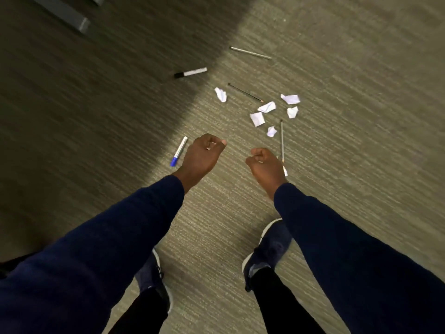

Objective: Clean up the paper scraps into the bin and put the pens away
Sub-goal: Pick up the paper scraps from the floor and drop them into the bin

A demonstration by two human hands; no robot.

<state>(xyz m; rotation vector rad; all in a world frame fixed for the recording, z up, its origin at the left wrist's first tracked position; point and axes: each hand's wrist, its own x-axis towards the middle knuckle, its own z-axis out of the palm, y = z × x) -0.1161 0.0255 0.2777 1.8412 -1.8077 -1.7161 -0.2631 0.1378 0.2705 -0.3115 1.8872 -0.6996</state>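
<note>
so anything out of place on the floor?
Yes: crumpled paper scraps and loose pens, including a blue-capped marker and a black-capped marker, lie scattered across the carpet. No bin in view.

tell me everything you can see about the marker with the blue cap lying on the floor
The blue-capped marker has a white or silvery barrel with a blue cap at its lower end. The cap is on. It lies flat on the grey-green ribbed carpet, slanted so the blue end points down-left toward the person. It sits at the edge of the shadow, just beside the left hand, which is loosely curled and appears above it rather than touching it. No paper scrap or other pen touches it.
</note>
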